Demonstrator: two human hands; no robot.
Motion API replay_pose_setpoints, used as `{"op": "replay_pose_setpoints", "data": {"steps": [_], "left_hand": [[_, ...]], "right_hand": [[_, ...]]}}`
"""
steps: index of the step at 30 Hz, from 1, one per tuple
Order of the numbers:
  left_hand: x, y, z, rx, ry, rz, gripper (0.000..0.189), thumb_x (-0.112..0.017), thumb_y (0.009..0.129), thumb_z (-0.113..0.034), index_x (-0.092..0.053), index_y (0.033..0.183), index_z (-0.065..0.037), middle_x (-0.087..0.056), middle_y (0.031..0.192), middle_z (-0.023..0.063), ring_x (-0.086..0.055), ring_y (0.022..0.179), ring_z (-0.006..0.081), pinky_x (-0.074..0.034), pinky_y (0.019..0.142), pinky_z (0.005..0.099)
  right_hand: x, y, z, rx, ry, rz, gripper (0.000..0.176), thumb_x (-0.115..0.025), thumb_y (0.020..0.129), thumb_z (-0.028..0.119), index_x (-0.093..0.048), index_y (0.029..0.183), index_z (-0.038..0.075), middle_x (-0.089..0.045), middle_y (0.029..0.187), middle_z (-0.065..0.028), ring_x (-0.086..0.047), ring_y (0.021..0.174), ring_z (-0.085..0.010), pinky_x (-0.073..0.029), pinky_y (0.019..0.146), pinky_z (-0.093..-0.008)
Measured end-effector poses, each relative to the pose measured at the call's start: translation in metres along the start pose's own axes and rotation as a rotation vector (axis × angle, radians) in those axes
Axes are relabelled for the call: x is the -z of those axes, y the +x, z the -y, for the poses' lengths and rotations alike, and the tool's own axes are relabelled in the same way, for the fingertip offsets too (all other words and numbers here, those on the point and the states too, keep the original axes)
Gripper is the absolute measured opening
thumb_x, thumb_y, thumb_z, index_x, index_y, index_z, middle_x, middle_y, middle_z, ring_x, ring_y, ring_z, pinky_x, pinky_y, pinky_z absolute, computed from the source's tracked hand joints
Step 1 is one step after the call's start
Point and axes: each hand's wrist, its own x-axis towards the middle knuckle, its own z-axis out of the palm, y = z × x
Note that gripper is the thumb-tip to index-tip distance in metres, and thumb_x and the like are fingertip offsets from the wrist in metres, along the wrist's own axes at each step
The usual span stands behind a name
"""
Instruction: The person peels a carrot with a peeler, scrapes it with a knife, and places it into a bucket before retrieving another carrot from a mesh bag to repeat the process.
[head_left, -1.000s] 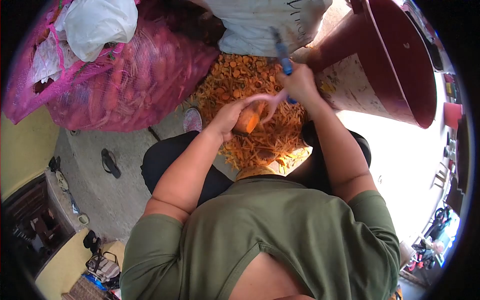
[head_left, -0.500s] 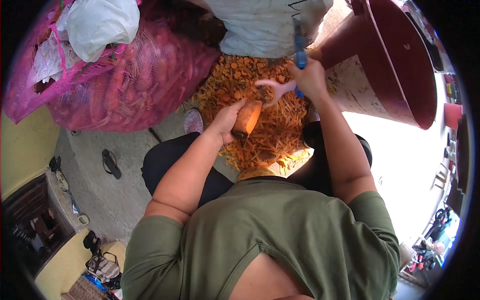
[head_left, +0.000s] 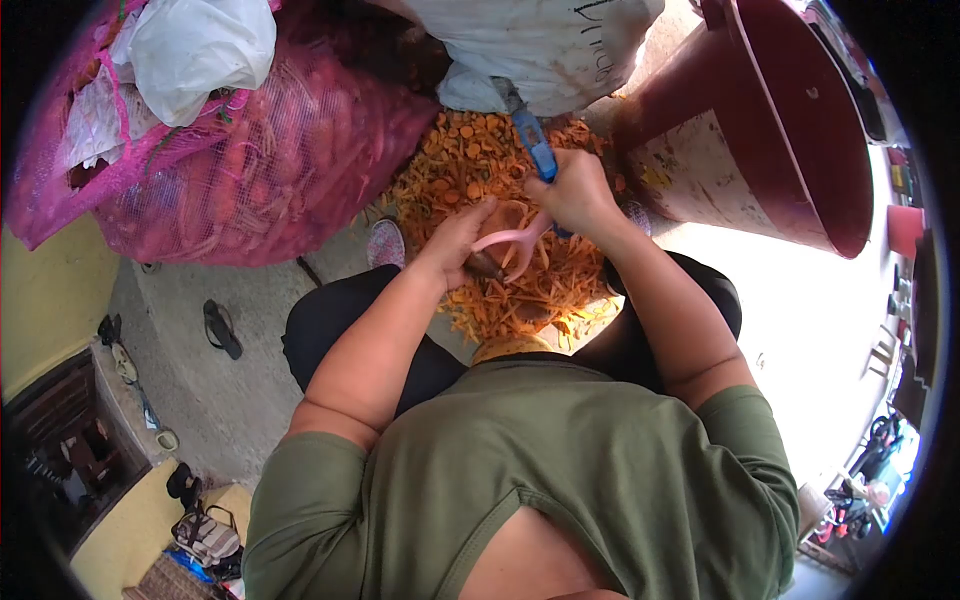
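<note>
- With the left hand (head_left: 452, 246) wrapped partway around the vegetable (head_left: 487, 266), over the heap of peelings (head_left: 535, 300).
- With the right hand (head_left: 582, 192) closed tight on the pink peeler (head_left: 517, 237), held right at the vegetable.
- Probably firm, fairly light, slippery where peeled; best gripped by the side, fingertips clear of the blade.

A grey concrete floor (head_left: 255, 420) is stretching out under strong light, its right side glaring white. A yellow wall (head_left: 50, 310) is bordering its left edge, with a dark opening (head_left: 60, 455) breaking the yellow lower down.
</note>
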Motion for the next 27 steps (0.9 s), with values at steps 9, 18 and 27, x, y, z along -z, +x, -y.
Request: {"op": "replay_pose_setpoints", "data": {"steps": [9,18,27], "left_hand": [[-0.002,-0.004,-0.003,0.008,-0.035,-0.022,0.035,-0.042,0.09,-0.033,-0.053,0.105,-0.003,-0.059,0.099,0.0076,-0.059,0.085,0.0171,-0.049,0.073,0.0318],[-0.007,-0.004,0.001,-0.032,0.023,-0.123,0.037,-0.046,0.088,-0.034,-0.052,0.107,-0.002,-0.059,0.095,0.01,-0.06,0.081,0.0181,-0.05,0.07,0.0327],[-0.001,-0.01,-0.008,-0.151,0.142,-0.041,0.034,-0.049,0.086,-0.027,-0.056,0.103,0.002,-0.06,0.092,0.0095,-0.06,0.077,0.0152,-0.048,0.066,0.0277]], "right_hand": [[0.003,0.007,-0.008,-0.009,0.06,-0.101,0.023,-0.065,0.065,0.021,-0.059,0.074,0.001,-0.059,0.062,-0.016,-0.061,0.062,-0.028,-0.048,0.063,-0.0369],[0.021,0.03,-0.029,-0.115,0.08,-0.195,0.021,-0.063,0.068,0.019,-0.06,0.072,-0.001,-0.06,0.064,-0.0166,-0.061,0.057,-0.0223,-0.047,0.055,-0.0346],[0.029,0.042,-0.048,-0.111,0.037,-0.25,0.028,-0.065,0.066,0.025,-0.059,0.067,-0.002,-0.059,0.061,-0.0163,-0.061,0.061,-0.0248,-0.047,0.06,-0.0344]]}}
